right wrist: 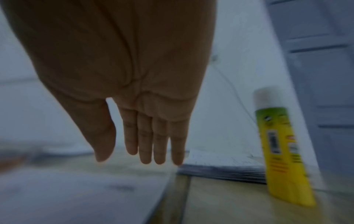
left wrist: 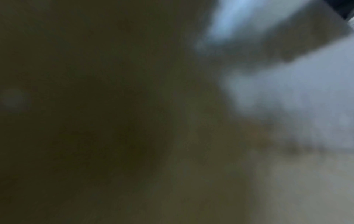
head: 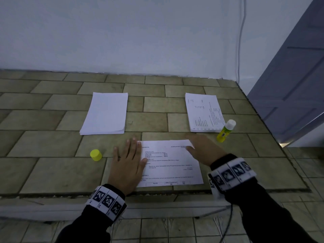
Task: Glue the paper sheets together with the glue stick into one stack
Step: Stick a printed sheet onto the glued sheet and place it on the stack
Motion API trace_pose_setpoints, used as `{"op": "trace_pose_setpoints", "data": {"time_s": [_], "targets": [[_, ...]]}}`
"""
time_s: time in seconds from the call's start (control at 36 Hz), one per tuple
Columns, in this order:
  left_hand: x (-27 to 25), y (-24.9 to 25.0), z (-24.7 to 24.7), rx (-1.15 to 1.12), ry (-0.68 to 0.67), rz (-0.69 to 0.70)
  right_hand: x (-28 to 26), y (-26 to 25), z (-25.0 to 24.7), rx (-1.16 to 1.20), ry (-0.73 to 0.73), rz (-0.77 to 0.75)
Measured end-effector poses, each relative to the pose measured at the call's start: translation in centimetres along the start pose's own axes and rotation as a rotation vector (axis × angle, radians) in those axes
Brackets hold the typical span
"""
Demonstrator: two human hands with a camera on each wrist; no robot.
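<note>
A: Which step is shown?
B: Left hand point(head: 127, 165) lies flat on the printed sheet point(head: 172, 165), pinning it to the worktop point(head: 52, 172); right hand point(head: 204, 150) hovers with fingers straight, holding nothing.
A: And next?
B: Probably the uncapped glue stick point(head: 225, 131) — upright beside the printed stack point(head: 204, 114), near the right hand.

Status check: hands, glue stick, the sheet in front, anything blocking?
Left hand flat on printed sheet left edge; right hand open over its top right corner. Glue stick uncapped, upright by printed stack; cap left. Nothing blocking.
</note>
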State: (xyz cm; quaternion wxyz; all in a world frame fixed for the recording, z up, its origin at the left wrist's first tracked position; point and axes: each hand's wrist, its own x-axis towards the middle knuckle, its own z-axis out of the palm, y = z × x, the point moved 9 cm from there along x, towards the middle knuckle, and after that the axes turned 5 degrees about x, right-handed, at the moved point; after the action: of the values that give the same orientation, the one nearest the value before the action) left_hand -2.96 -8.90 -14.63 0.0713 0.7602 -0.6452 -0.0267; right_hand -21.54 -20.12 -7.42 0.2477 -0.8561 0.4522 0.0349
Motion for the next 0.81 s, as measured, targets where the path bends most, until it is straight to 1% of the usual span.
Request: {"op": "trace_pose_setpoints", "data": {"time_s": [0.08,0.19,0.25,0.31,0.44,0.56,0.61,0.69,0.75,0.81], "targets": [[0.0,0.0,0.0,-0.006,-0.003,0.001,2.3,0.5,1.4,-0.087,-0.058,0.04],[0.0,0.1,0.0,0.001,-0.034,-0.001,3.7,0.4,1.3,-0.225,-0.06,0.026],[0.0,0.1,0.1,0.011,-0.045,0.001,4.1,0.7,1.1,-0.257,-0.058,0.024],[0.0,0.1,0.2,0.011,-0.051,0.001,4.3,0.9,0.9,-0.234,-0.056,0.015],[0.0,0.0,0.2,0.006,-0.054,-0.007,4.5,1.2,-0.4,-0.064,-0.048,0.024],[0.0,-0.1,0.3,-0.017,-0.048,-0.008,4.7,2.0,-2.9,0.018,0.061,0.034],[0.0,-0.1,0.2,-0.033,-0.037,-0.009,4.8,2.9,-4.5,0.08,0.14,0.08],[0.0,-0.1,0.2,-0.027,-0.049,-0.017,4.8,4.1,-6.6,0.24,0.255,0.151],[0.0,0.0,-0.1,-0.023,-0.046,-0.018,5.0,4.2,-7.2,0.28,0.313,0.153],[-0.1,0.0,-0.2,-0.019,-0.047,-0.018,5.5,3.9,-7.1,0.29,0.34,0.156]]}}
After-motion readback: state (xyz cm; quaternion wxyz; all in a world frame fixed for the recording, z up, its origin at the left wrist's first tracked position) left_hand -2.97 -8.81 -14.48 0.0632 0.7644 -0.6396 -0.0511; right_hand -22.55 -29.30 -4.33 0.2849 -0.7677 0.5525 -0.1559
